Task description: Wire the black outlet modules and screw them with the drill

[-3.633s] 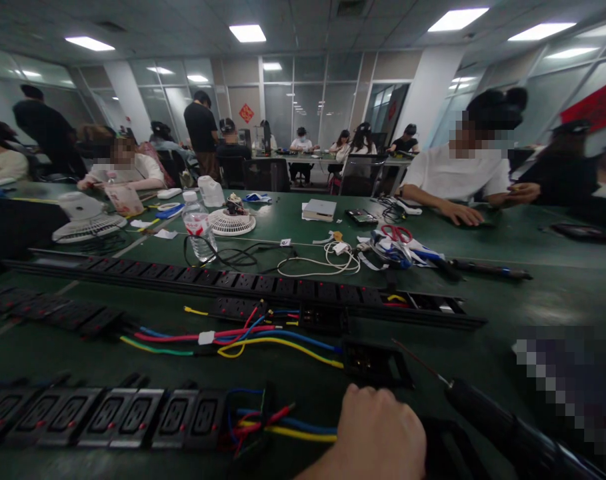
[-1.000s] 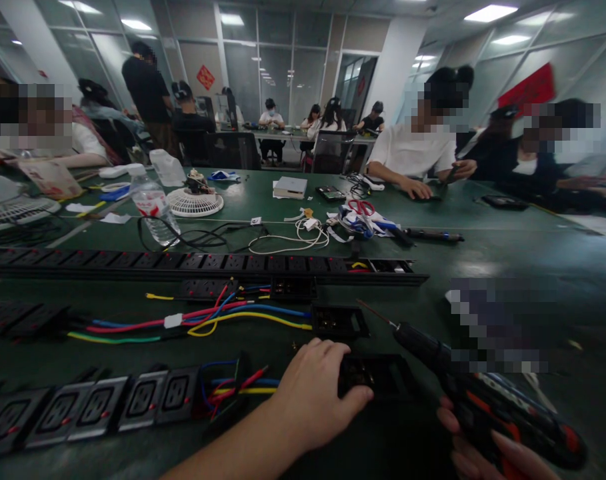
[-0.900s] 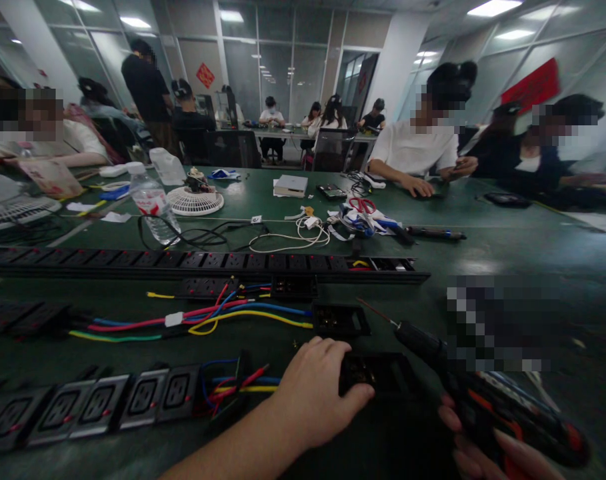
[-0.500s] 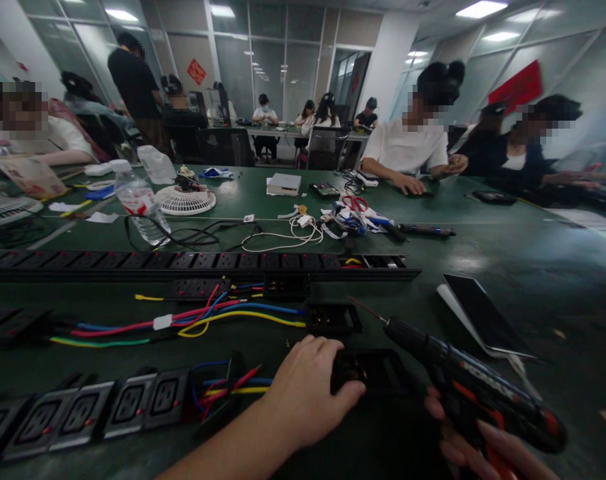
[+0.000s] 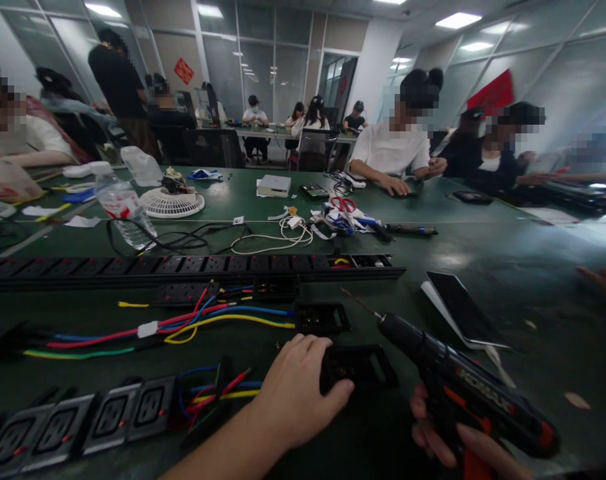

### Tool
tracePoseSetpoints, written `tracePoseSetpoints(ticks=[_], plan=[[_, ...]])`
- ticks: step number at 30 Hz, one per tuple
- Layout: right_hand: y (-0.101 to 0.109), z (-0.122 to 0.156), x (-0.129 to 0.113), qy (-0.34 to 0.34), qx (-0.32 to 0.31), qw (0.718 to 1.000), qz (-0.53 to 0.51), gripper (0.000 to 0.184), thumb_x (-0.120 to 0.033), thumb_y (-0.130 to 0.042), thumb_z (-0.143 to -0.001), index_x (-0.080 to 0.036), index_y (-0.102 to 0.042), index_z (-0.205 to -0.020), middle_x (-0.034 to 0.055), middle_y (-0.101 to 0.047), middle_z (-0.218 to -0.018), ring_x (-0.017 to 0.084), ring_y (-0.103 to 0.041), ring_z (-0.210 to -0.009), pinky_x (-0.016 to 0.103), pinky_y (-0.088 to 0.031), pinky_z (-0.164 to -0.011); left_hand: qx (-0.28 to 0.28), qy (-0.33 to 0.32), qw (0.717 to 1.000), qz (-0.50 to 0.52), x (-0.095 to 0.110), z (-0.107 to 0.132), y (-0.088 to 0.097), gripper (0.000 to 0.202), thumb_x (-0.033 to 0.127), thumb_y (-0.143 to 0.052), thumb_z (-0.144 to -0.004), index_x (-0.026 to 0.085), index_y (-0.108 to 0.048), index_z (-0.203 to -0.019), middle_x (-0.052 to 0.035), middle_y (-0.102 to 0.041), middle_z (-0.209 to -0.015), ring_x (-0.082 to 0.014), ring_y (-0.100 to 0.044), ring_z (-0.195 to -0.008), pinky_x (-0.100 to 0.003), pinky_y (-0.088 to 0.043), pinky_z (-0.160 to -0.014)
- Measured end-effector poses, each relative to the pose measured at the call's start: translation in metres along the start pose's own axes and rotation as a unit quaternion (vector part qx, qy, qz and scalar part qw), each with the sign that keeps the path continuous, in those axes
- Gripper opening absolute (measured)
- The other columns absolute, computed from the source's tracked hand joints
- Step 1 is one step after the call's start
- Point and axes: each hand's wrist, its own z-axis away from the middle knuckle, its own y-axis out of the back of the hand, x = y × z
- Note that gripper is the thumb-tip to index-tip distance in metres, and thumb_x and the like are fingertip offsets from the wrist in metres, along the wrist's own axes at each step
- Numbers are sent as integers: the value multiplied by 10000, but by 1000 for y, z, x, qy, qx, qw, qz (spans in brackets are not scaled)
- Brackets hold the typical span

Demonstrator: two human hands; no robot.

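Note:
My left hand point(image 5: 299, 393) rests with curled fingers on the left end of a black socket frame point(image 5: 361, 367) lying on the green table point(image 5: 523, 267). My right hand point(image 5: 457, 447) grips the handle of a black and red cordless screwdriver point(image 5: 463, 387), whose thin bit point(image 5: 360, 303) points up and left, above the table. A second black frame point(image 5: 323, 317) lies just beyond. Left of my hand, a row of grey sockets point(image 5: 93, 420) trails red, blue and yellow wires point(image 5: 217, 393).
A long black power strip point(image 5: 193, 265) crosses the table, with coloured wires point(image 5: 183, 323) before it. A phone point(image 5: 463, 310) lies at the right. Farther off are a water bottle point(image 5: 123, 207), a small fan point(image 5: 171, 200), scissors point(image 5: 340, 203) and seated people.
The view has drifted right, so everything sits further left. My right hand has brought the screwdriver up into view beside the frame. My left hand stays on the frame.

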Motion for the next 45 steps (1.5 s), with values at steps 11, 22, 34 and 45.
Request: tracePoseSetpoints(ticks=[11,22,34,45], plan=[[-2,7,4,-105,63,990,-69,966,-682,-693,-761,-22,-242,-1303,53,-316,-720,151,-449,-782,237,-456,-752,-13,5,1000,12,-2,1,-2,472,441,-617,-825,195,-572,-1226,-64,-613,-1174,-262,-510,-1126,-397,-345,-1038],[14,10,16,-110,-32,980,-162,556,-500,-594,-925,-148,-315,-1252,101,-392,-1001,128,-448,-900,206,-456,-803,-17,5,1000,25,-2,0,-1,472,462,-633,-816,201,-582,-1206,-58,-614,-1152,-263,-514,-1096,-384,-390,-972],[-8,6,-3,-67,-67,991,-93,585,-634,-507,-942,-93,-360,-1110,90,-421,-834,103,-467,-717,143,-421,-639,-22,2,999,23,-3,0,-1,456,451,-634,-816,207,-580,-1198,-58,-616,-1135,-266,-513,-1069,-388,-394,-953],[-6,10,-5,-42,-58,994,-78,529,-611,-383,-986,-89,-364,-1069,73,-363,-720,89,-411,-609,152,-390,-579,-34,22,999,30,-4,-2,0,485,468,-718,-729,221,-592,-1127,-55,-618,-1090,-274,-525,-1053,-382,-421,-909]])
